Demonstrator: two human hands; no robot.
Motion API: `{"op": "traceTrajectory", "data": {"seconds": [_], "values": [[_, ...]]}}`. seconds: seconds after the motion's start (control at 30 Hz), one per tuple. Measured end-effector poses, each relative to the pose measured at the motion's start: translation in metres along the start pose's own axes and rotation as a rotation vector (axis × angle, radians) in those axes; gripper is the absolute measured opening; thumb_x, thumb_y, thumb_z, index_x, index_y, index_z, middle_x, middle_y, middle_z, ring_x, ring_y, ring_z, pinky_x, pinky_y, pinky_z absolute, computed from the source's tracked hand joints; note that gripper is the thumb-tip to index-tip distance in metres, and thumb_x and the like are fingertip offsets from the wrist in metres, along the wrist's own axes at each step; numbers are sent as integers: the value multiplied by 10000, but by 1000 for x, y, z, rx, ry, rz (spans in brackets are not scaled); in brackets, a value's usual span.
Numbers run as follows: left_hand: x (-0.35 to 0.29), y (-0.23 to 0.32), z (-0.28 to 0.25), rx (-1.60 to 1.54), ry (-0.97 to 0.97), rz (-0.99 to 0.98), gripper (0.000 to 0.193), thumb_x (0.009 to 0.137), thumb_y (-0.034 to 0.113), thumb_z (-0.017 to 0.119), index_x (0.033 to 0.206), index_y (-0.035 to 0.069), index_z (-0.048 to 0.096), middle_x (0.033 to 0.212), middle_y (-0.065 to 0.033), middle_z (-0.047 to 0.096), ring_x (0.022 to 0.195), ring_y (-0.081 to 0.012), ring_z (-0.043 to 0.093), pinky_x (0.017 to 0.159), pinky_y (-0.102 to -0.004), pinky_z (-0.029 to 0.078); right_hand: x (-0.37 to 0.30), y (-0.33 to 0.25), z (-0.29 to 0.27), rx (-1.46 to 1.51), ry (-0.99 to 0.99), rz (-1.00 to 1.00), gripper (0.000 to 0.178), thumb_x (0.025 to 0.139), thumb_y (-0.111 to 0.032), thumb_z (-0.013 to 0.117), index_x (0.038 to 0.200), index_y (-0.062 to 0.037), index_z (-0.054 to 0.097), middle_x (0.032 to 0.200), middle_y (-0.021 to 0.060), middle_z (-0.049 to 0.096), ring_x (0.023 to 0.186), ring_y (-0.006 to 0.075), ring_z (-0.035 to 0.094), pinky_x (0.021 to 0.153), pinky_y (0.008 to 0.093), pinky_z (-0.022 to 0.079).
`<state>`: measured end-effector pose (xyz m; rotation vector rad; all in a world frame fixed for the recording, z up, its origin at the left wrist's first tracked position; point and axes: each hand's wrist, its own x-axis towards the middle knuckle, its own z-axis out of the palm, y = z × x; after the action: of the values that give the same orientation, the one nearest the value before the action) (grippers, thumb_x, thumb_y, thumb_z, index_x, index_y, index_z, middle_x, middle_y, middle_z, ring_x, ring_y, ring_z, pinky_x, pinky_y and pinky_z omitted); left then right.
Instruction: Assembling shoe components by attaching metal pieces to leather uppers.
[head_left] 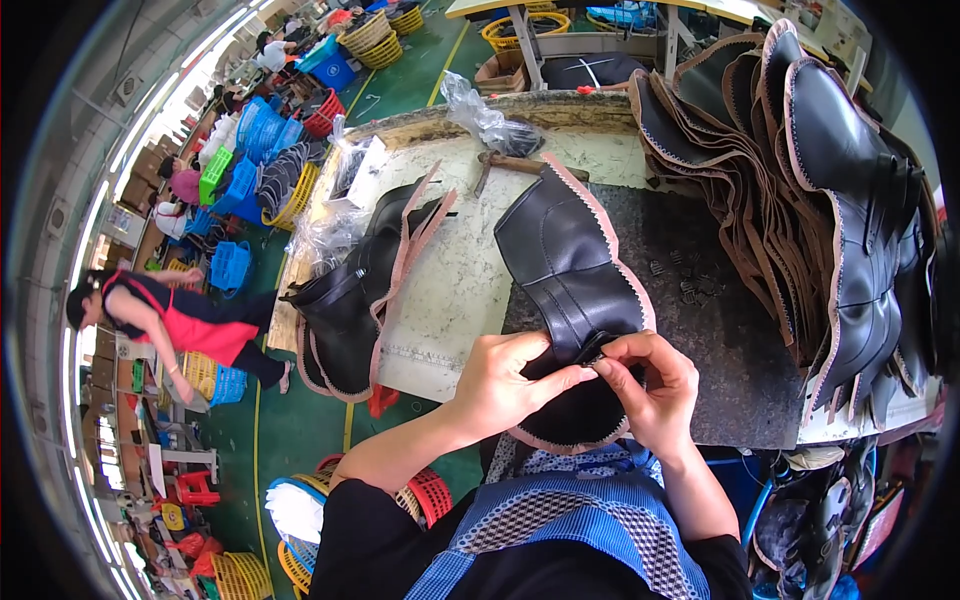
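Observation:
A black leather boot upper [560, 245] with a zigzag-cut pinkish edge lies in front of me, its lower part hanging over the table's near edge. My left hand [515, 385] pinches the boot upper's strap [592, 348] between thumb and fingers. From the other side, my right hand [655, 390] is closed on the same strap, thumb and fingertips almost touching the left thumb. A small shiny piece shows between the fingertips, too small to name. Several small dark metal pieces [698, 288] are scattered on the dark mat [735, 365] to the right.
Black boot uppers [375, 265] lie at the table's left edge; a tall stack of uppers [850, 230] stands right. A hammer [535, 165] and clear plastic bags [490, 125] lie at the back. Left, a person in a red apron [215, 325] is on the green floor [310, 440] among baskets.

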<state>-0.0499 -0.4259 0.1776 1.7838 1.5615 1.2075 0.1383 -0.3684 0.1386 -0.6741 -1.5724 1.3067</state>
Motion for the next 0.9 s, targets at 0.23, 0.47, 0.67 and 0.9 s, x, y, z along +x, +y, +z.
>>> {"op": "traceTrajectory", "data": {"seconds": [0.23,0.47,0.67,0.9], "values": [[7,2,0,-45,-56,-43,241,795,151,842,827,-9,665,684,-122,674,533,-168,630,501,-315,485,15,-13,-12,-96,-101,2,119,815,48,755,906,20,684,859,73,685,782,138,653,721,255,505],[5,1,2,220,-38,142,234,787,165,840,818,9,668,658,-112,649,519,-238,637,485,-332,483,28,-18,-18,-252,-171,-111,144,771,5,782,884,-8,693,839,82,698,782,197,674,723,304,513],[3,8,9,64,119,134,213,780,109,841,879,6,684,704,-101,687,582,-202,688,510,-316,521,11,-6,-2,50,40,21,127,804,25,778,895,15,691,854,63,685,750,137,651,690,266,519],[-1,1,5,90,76,147,235,765,100,853,878,-8,677,704,-115,686,571,-213,685,503,-319,517,17,-10,-7,-133,-5,-206,121,786,34,773,871,9,690,844,74,684,735,172,643,709,289,518]]}}
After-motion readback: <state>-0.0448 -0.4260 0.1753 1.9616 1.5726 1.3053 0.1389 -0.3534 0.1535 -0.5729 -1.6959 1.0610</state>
